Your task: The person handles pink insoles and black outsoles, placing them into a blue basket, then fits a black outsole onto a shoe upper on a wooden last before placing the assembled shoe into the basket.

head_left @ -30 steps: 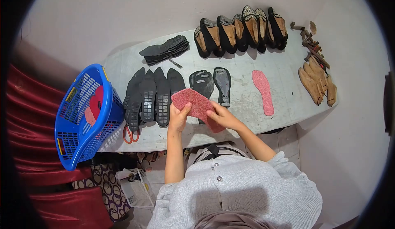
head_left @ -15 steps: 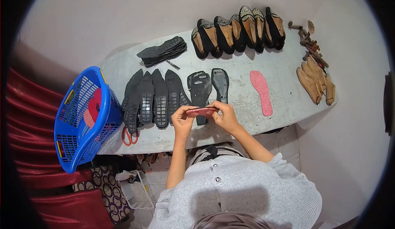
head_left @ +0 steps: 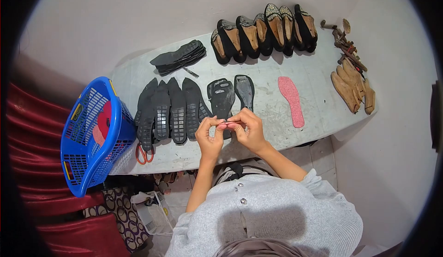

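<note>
1. Your two hands are over the near edge of the white table (head_left: 272,134). The finger and thumb tips of your left hand (head_left: 210,137) and right hand (head_left: 249,130) are pinched on one thin, dark-edged flat piece (head_left: 229,121). Your fingers hide most of it, and your hands are close together.
2. Near your hands, toward the middle, lie at least two black shoe soles (head_left: 243,90).
3. One pink, speckled, flat shoe-shaped piece (head_left: 292,103) lies by itself, right of the middle.
4. At least four black soles with bumpy squares (head_left: 178,114) lie side by side on the left.
5. One pair of red-handled scissors (head_left: 145,154) pokes out by the near left corner.
6. One blue plastic basket (head_left: 127,127) is at the left end, with red and pink pieces (head_left: 103,120) in it.
7. One pile of black soles (head_left: 179,57) sits by the far left edge. I can't count them.
8. Eight black shoes with wooden forms inside (head_left: 249,37) stand along the far edge.
9. By the right edge are at least three tan wooden foot shapes (head_left: 347,90), next to some brown tools (head_left: 344,42).
</note>
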Motion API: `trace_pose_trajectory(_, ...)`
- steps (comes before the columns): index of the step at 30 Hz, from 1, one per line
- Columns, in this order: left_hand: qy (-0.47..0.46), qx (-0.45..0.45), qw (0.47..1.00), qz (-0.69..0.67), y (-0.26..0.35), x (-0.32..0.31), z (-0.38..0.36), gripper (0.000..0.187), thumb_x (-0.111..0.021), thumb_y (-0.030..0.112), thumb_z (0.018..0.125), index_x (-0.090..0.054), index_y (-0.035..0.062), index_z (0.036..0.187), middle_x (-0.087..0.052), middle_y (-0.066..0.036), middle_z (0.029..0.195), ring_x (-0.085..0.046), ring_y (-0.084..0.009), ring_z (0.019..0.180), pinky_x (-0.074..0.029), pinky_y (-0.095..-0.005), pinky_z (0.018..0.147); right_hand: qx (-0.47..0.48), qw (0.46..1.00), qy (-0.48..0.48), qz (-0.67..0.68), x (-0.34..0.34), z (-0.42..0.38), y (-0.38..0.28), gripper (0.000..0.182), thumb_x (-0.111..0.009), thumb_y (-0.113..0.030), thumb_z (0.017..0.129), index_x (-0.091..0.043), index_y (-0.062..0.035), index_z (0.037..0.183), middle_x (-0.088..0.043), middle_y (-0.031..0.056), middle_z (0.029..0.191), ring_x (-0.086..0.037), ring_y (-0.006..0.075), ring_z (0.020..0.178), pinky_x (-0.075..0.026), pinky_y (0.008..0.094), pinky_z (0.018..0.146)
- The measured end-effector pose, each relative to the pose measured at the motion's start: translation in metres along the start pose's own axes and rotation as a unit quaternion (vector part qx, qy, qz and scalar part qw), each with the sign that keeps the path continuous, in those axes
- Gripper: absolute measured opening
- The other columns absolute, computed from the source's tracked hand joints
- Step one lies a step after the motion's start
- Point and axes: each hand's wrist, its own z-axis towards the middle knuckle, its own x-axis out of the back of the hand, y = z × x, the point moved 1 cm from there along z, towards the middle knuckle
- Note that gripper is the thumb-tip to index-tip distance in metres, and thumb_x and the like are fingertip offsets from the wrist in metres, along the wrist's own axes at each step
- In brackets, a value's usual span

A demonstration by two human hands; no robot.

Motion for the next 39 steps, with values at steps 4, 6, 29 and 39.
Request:
trace_pose_trajectory(4, -0.091, 0.036, 0.995, -0.006, 0.000, 0.013, 0.015, 0.019, -0.067, 0.014, 0.079, -0.055, 0.0003, 0.073, -0.058, -0.004, 0.073, -0.054, -0.0101, 0.071, -0.045, -0.0273, 0.077, 0.022, 1.000, -0.017, 0.003, 0.004, 0.007, 0.005, 0.011, -0.065, -0.006, 0.072, -0.062, 0.0005, 0.081, -0.055, 0.0089, 0.070, -0.055, 0.0177, 0.060, -0.043, 0.0270, 0.052)
trace_pose_trajectory(6, -0.130, 0.098, 0.985, -0.054, -0.002, 0.016, 0.020, 0.014, -0.067, 0.011, 0.079, -0.057, 0.0008, 0.076, -0.059, -0.003, 0.074, -0.055, -0.0095, 0.073, -0.045, -0.0254, 0.077, 0.032, 0.998, -0.044, 0.009, 0.009, 0.015, 0.006, 0.012, -0.065, -0.007, 0.073, -0.062, 0.0006, 0.082, -0.056, 0.0088, 0.072, -0.055, 0.0175, 0.062, -0.044, 0.0265, 0.053)
trace_pose_trajectory(29, -0.047, 0.196, 0.934, -0.295, -0.025, 0.004, -0.005, 0.016, -0.069, 0.005, 0.075, -0.065, -0.0007, 0.090, -0.064, -0.008, 0.088, -0.060, -0.0129, 0.082, -0.047, -0.0242, 0.076, -0.049, 0.992, -0.059, 0.099, 0.007, 0.013, 0.007, 0.015, -0.069, -0.010, 0.073, -0.063, 0.0014, 0.079, -0.061, 0.0072, 0.075, -0.057, 0.0098, 0.066, -0.044, 0.0208, 0.057)
trace_pose_trajectory(39, -0.052, 0.157, 0.956, -0.243, -0.014, -0.014, -0.005, 0.024, -0.067, 0.004, 0.078, -0.061, -0.0015, 0.100, -0.063, -0.008, 0.094, -0.058, -0.0125, 0.086, -0.046, -0.0241, 0.079, -0.038, 0.999, 0.010, 0.030, 0.012, -0.003, 0.012, 0.018, -0.064, -0.001, 0.070, -0.062, 0.0012, 0.088, -0.062, 0.0116, 0.078, -0.062, 0.0180, 0.071, -0.049, 0.0266, 0.064)
